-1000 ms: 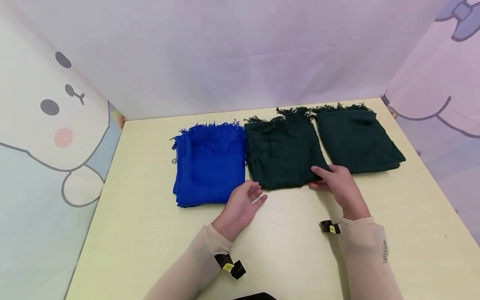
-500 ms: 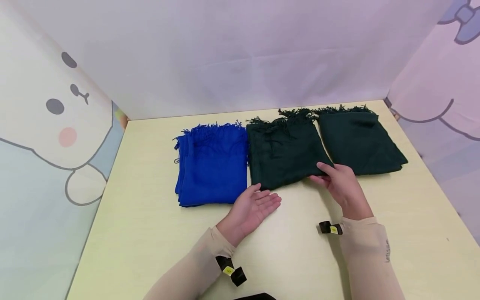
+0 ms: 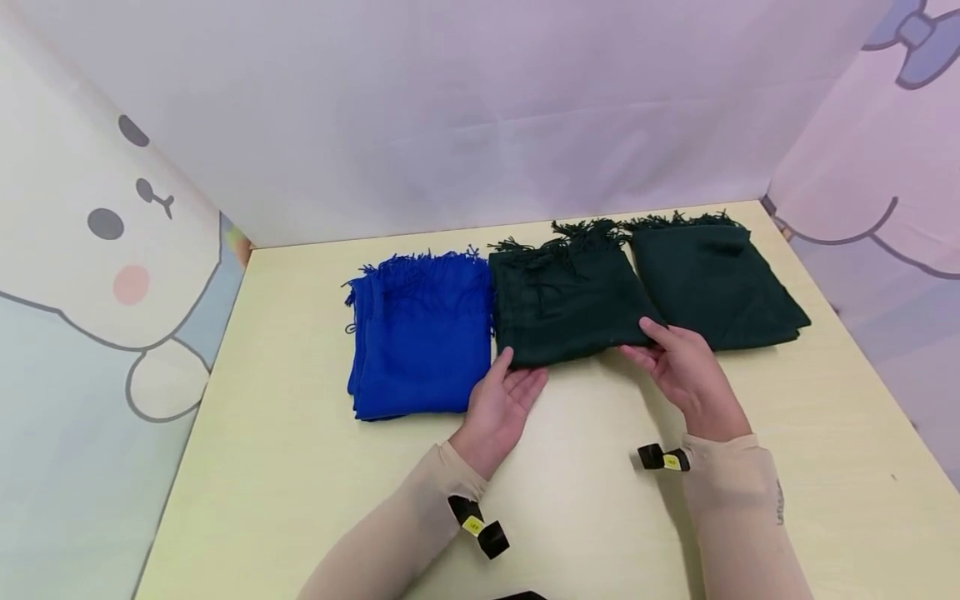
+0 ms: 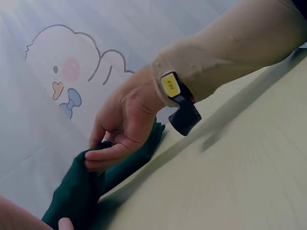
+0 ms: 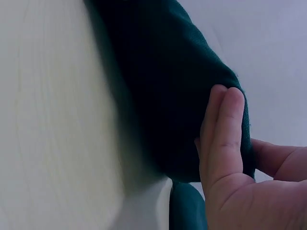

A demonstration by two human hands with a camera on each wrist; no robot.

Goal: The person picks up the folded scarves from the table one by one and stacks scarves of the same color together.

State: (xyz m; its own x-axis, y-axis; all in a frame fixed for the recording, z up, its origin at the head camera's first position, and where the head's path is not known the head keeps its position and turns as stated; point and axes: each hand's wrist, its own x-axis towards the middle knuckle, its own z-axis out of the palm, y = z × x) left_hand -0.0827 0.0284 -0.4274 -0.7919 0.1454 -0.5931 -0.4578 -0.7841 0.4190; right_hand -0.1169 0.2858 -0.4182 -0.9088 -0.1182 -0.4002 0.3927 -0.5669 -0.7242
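A folded dark green fringed scarf [image 3: 570,300] lies in the middle of a row of three, its near edge lifted off the table. My right hand [image 3: 693,375] pinches its near right corner, thumb on top and fingers beneath. The right wrist view shows those fingers [image 5: 228,129] flat against the underside of the scarf [image 5: 158,86]. At the near left corner is my left hand [image 3: 495,417], with its thumb over the edge and fingertips under it. Only a bit of the left hand [image 4: 19,215] enters the left wrist view.
A folded blue fringed scarf [image 3: 423,342] lies just left of the middle one. Another dark green scarf [image 3: 712,287] lies to the right. All rest on a pale yellow table [image 3: 285,467], with a white curtain [image 3: 480,125] behind and cartoon-printed curtains at the sides.
The left hand spread its fingers, then closed in on the near left corner of the middle scarf. That scarf's near edge has risen slightly. The right hand keeps its corner.
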